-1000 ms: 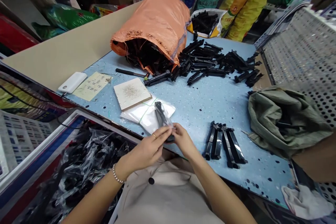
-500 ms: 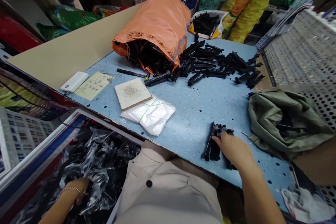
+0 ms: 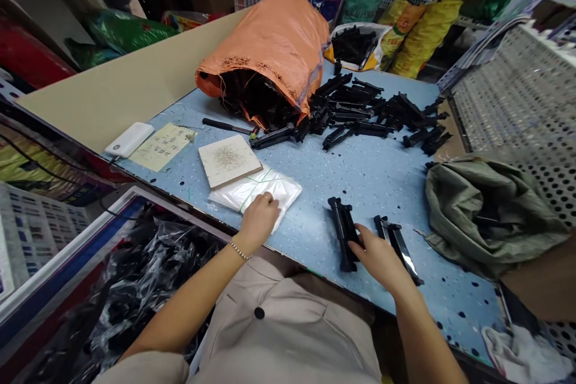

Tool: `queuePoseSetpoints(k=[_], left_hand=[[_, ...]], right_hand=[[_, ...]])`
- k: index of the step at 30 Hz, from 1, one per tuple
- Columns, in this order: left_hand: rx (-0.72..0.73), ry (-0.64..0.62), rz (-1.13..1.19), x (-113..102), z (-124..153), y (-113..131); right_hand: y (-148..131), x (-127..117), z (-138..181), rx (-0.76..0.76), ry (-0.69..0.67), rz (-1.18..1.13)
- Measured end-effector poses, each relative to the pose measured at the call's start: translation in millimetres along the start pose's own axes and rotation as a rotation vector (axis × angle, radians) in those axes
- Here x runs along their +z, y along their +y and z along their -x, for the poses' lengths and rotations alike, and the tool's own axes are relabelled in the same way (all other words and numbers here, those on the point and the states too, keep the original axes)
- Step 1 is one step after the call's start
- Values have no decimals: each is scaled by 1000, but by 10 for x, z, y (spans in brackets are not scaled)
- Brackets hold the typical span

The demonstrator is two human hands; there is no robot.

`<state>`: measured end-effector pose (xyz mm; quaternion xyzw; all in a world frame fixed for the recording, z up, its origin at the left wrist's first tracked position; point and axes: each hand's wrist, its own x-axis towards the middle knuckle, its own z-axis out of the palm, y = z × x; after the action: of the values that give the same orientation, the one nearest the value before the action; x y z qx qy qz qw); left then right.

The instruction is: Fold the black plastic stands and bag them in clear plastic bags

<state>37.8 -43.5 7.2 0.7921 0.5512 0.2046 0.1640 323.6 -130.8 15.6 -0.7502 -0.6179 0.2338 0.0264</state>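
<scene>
My left hand [image 3: 260,220], wearing a beaded bracelet, rests on a stack of clear plastic bags [image 3: 290,186] tied with a green band. Its fingers are curled against the top bag; the fingertips are partly hidden. At the front of the blue table my right hand [image 3: 377,257] has its thumb and fingers closed at the right edge of a long black plastic part [image 3: 342,231]. Just right of that hand lies a second black plastic part [image 3: 405,249], partly covered by the wrist.
Across the back, an orange sack [image 3: 279,48] spills black parts [image 3: 355,105] onto the table. A wooden block [image 3: 229,159] overlaps the bags. A green-grey sack [image 3: 477,210] stands at right. Below left is a crate [image 3: 135,192] of bagged black parts. A hammer-like tool [image 3: 227,126] lies behind.
My left hand has come up from the crate of bagged parts to the plastic bags. My right hand has shifted left; the black parts it covered now lie apart.
</scene>
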Motion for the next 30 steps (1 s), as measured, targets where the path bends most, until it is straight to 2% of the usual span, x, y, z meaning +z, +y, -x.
queuePoseSetpoints(k=[3,6,8,10,12,15,17,18,21,25,27,30], left_hand=[[-164,-1,346,59,-165,-141],[-372,-57,810,-11,-233,-375],[-426,-103,936,-77,-242,-463],[-440,-105,936,-120,-219,-468],[-438,-47,867,-122,-166,-407],[-240,76,539,-62,-68,-275],[-108,85,371,-17,-39,-228],[-100,61,368,-4,-45,-227],[-223,19,493,-24,-124,-305],[-398,-81,841,-148,-228,-437],[-446,-156,966,-203,-245,-466],[-483,-157,1024,-229,-246,-473]], right_hand=[[-94,77,-32,-69,-19,-475],[-344,147,-83,-129,-137,-1009],[-583,167,-151,-150,-256,-1261],[-834,167,-243,-164,-351,-1408],[-1046,160,-339,-171,-407,-1497],[-1221,156,-447,-162,-418,-1595],[-1240,161,-477,-153,-400,-1630],[-1228,166,-480,-147,-395,-1636],[-1159,182,-456,-107,-410,-1620],[-1087,203,-417,-47,-410,-1613],[-1078,206,-410,-49,-416,-1623],[-1115,217,-424,-70,-457,-1657]])
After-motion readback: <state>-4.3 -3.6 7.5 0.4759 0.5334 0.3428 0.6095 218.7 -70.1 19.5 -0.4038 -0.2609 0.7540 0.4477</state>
